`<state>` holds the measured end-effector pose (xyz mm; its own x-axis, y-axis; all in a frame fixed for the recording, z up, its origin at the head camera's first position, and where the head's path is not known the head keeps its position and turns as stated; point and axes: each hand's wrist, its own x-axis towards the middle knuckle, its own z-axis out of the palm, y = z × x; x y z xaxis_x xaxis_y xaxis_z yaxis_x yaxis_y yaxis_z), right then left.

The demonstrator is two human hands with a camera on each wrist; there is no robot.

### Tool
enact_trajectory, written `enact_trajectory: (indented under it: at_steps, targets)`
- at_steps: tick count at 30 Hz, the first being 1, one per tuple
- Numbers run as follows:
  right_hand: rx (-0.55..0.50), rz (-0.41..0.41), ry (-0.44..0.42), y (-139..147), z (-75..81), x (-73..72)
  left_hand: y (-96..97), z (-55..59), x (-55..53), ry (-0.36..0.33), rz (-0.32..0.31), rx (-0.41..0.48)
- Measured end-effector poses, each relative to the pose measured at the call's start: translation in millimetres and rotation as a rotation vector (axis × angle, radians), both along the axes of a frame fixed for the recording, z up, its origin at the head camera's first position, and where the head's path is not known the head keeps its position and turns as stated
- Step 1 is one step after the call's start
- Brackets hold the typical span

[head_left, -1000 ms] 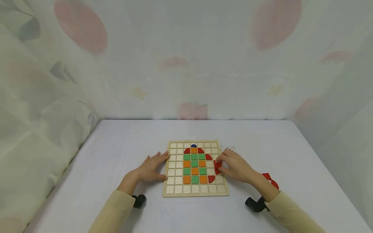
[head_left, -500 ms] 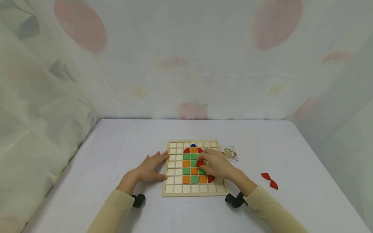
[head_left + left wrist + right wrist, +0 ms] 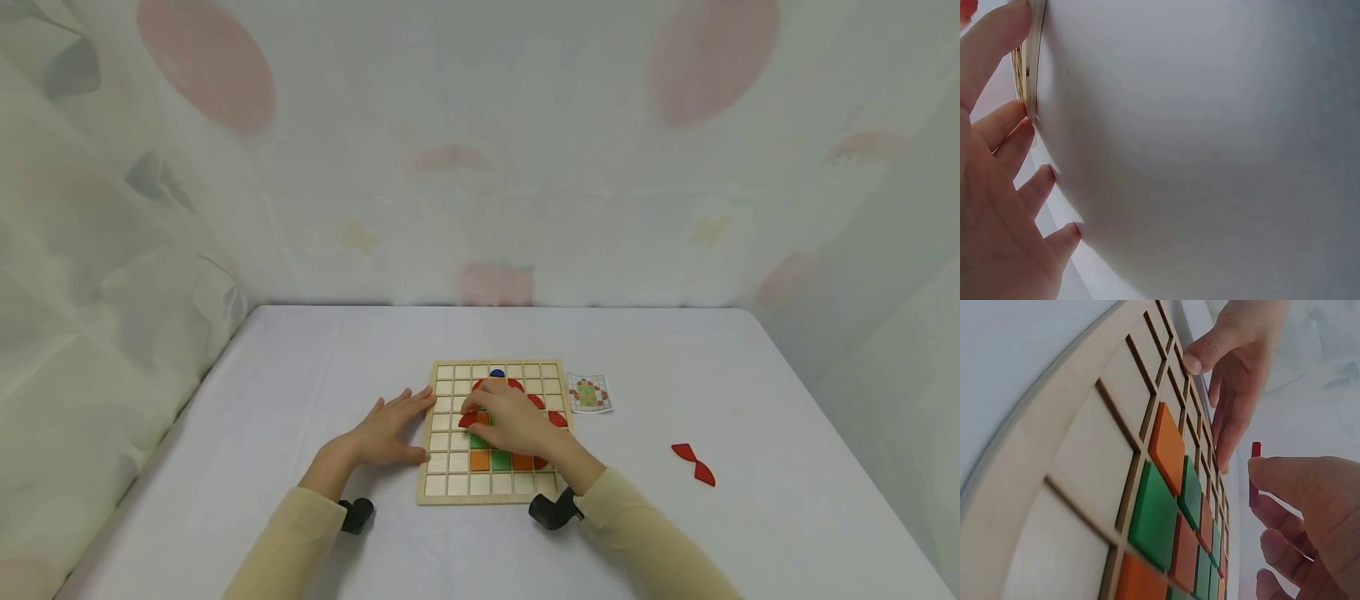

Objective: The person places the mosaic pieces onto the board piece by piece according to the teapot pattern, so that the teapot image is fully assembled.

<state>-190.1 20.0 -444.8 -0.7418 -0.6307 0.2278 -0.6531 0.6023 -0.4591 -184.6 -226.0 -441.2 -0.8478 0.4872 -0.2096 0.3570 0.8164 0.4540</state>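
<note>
A square wooden grid board (image 3: 447, 486) lies on the table, with orange (image 3: 479, 461), green (image 3: 500, 461) and red tiles (image 3: 557, 418) set in its cells. My left hand (image 3: 386, 433) spreads along the board's left edge; its thumb and fingertips touch the rim (image 3: 1034, 69). Over the left-middle cells my right hand (image 3: 512, 423) pinches a red rounded tile (image 3: 468, 420) between thumb and fingers. In the right wrist view the red tile (image 3: 1255, 487) appears edge-on, raised off the board. A blue half-round tile (image 3: 497, 373) sits in the top row. My right hand hides several tiles.
A small printed pattern card (image 3: 590, 393) lies just right of the board. Two loose red tiles (image 3: 704, 474) rest farther right, corners almost meeting. White cloth covers the table (image 3: 337, 342), and patterned curtains (image 3: 480, 167) hang behind and at the sides.
My right hand has moved left across the board from its right edge, carrying a red tile. The card and loose red tiles have come into full view. My left hand has stayed put.
</note>
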Motion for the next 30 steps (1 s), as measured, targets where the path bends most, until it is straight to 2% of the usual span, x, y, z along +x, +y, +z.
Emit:
enact_trajectory:
  at_steps: [5, 16, 23, 30]
  targets:
    - [0.004, 0.010, -0.035, -13.7, -1.4, -3.6, -0.7, -1.0, -1.1, 0.000, -0.004, 0.003]
    - [0.053, -0.005, -0.019, -35.2, -5.0, -11.4, -0.3, 1.9, 0.5, 0.012, -0.025, 0.005]
    - [0.113, -0.013, -0.042, -43.3, -8.5, -13.3, -0.4, 3.3, 2.0, 0.015, -0.034, 0.020]
    - [0.124, -0.007, -0.050, -46.7, -11.3, -14.0, -0.4, 4.1, 2.4, 0.015, -0.033, 0.019]
